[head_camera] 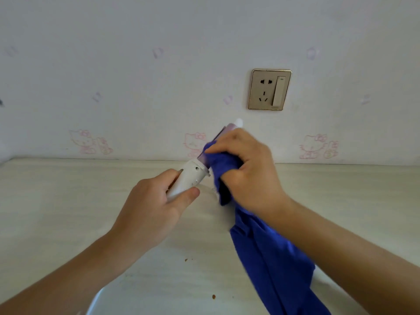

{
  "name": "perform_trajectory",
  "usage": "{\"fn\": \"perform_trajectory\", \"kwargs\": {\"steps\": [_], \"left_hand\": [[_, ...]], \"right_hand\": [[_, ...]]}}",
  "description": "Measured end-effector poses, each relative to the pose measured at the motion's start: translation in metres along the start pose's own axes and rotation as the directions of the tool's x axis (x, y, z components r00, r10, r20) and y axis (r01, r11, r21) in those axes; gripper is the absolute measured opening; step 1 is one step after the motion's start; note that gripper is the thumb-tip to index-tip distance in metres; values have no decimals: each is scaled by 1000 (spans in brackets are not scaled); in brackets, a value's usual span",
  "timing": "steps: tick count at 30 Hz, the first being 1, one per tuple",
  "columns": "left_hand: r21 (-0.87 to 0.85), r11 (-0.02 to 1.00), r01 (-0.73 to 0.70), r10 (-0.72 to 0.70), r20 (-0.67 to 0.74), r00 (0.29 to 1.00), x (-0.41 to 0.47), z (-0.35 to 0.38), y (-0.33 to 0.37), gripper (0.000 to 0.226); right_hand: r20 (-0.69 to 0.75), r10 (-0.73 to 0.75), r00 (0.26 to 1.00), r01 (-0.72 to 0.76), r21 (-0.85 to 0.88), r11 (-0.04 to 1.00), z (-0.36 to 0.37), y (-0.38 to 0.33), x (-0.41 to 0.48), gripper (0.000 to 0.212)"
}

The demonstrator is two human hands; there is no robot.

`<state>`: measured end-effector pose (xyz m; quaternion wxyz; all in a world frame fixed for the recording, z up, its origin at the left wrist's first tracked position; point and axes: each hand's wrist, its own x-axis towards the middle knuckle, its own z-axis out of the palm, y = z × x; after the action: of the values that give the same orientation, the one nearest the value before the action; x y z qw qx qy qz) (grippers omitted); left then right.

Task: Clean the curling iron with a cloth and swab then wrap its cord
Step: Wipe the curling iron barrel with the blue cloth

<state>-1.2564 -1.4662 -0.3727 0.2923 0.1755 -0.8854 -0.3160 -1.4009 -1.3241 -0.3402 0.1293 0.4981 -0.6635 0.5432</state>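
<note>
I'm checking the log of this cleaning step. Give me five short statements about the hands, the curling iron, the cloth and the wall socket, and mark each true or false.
1. The left hand grips the white plastic handle of the curling iron. True.
2. The right hand presses a yellow sponge on the barrel. False: it holds a deep blue cloth wrapped around the barrel.
3. The cloth's loose end hangs down toward the pale tabletop. True.
4. A plug sits in the gold-framed wall socket. False: its holes are empty.
5. The barrel's tip points toward the wall. True.
</note>
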Motion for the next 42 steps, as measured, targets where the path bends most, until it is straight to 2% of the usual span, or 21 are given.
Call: {"fn": "perform_trajectory", "kwargs": {"steps": [2, 3, 8, 10, 13, 15, 17, 19, 21, 23, 25, 28, 30, 32, 34, 38, 40, 42], "left_hand": [[55, 998, 34, -35, 29, 999, 0, 0, -2, 23], [64, 996, 55, -57, 44, 997, -1, 0, -4, 23], [-11, 998, 58, -58, 51, 997, -3, -1, -3, 24], [-60, 997, 41, -37, 68, 997, -2, 1, 1, 23], [-135, 988, 69, -55, 104, 993, -1, 4, 1, 11], [-154, 975, 158, -132, 165, 977, 2, 2, -1, 10], [-108, 969, 221, -193, 222, 956, 5, -1, -1, 15], [-80, 977, 195, -176, 204, 963, 4, -1, -2, 23], [-122, 981, 154, -132, 167, 977, 1, -2, 0, 28], [-251, 951, 179, -135, 183, 974, 1, -3, 4, 24], [-360, 896, 261, -178, 246, 953, 1, -4, 9, 27], [-351, 900, 258, -174, 254, 951, 3, -4, 9, 22], [-302, 917, 261, -193, 239, 952, 6, -3, 6, 29], [-264, 921, 287, -226, 239, 944, 7, -4, 4, 37], [-309, 893, 327, -251, 260, 932, 6, -4, 3, 39], [-475, 781, 405, -250, 357, 900, 5, -3, 6, 29], [-495, 741, 453, -254, 419, 872, 5, -3, 7, 47], [-538, 694, 478, -259, 432, 864, 6, -1, 7, 42]], "right_hand": [[111, -15, 994, 17, -14, 1000, 13, -2, -13, 38], [121, -9, 993, 11, -17, 1000, 14, 0, -14, 40], [-103, 92, 990, -97, -50, 994, -13, 13, 13, 50], [-131, 93, 987, -102, -60, 993, -17, 14, 16, 50], [-35, 19, 999, -20, -14, 1000, -4, 7, 4, 43], [81, -23, 996, 24, -8, 1000, 11, 5, -11, 41], [138, -26, 990, 26, 0, 1000, 16, 9, -17, 42], [94, -7, 996, 7, 4, 1000, 11, 15, -12, 45], [-29, 47, 998, -47, -15, 999, 1, 19, 0, 47], [-121, 92, 988, -96, -34, 995, -12, 23, 12, 50], [-136, 81, 987, -86, -34, 996, -16, 22, 13, 48], [-4, -16, 1000, 16, -19, 1000, -1, 10, -2, 41], [123, -84, 989, 89, -32, 996, 13, 3, -15, 38], [163, -94, 982, 100, -27, 995, 16, 3, -16, 39], [86, -54, 995, 55, -12, 998, 9, 8, -7, 42], [-110, 42, 993, -47, -43, 998, -13, 16, 14, 50], [-123, 37, 992, -43, -48, 998, -17, 16, 15, 49], [-53, -6, 999, 5, -22, 1000, -11, 12, 9, 46]]}}
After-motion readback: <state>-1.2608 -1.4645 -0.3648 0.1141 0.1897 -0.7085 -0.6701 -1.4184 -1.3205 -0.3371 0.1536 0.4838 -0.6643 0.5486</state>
